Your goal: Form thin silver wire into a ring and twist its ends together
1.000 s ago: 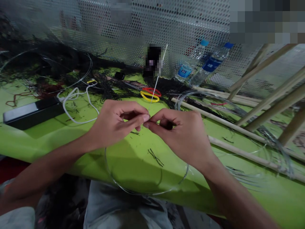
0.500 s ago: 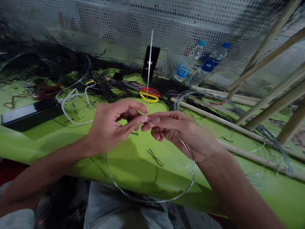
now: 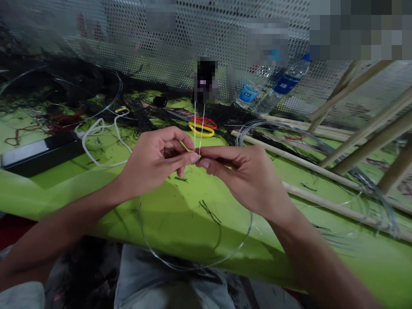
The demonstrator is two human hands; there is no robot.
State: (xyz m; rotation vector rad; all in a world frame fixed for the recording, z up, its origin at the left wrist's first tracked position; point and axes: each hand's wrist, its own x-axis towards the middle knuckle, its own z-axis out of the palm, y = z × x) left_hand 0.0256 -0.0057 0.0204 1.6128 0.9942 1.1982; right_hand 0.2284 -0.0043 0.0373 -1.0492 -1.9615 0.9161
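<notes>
Both hands meet fingertip to fingertip above the green tabletop (image 3: 183, 206). My left hand (image 3: 157, 156) pinches thin wire between thumb and index finger. Right beside it, my right hand (image 3: 241, 169) pinches the wire too, thumb below and index finger on top. Two straight wire ends (image 3: 201, 128) stick up from between the fingertips. Below the hands a wide loop of the wire (image 3: 151, 249) hangs down past the table's front edge. The exact crossing of the wires is hidden by the fingers.
Scissors with red and yellow handles (image 3: 202, 128) lie beyond my hands. A wire coil (image 3: 247, 131) and wooden poles (image 3: 334, 206) are at right, bottles (image 3: 285, 83) behind. At left are a black box (image 3: 41, 152), a white cord (image 3: 96, 133) and dark thread piles (image 3: 80, 86).
My right hand has turned over, its thumb now below. Two wire ends stand up where one long one stood, and the hanging loop has narrowed at the right.
</notes>
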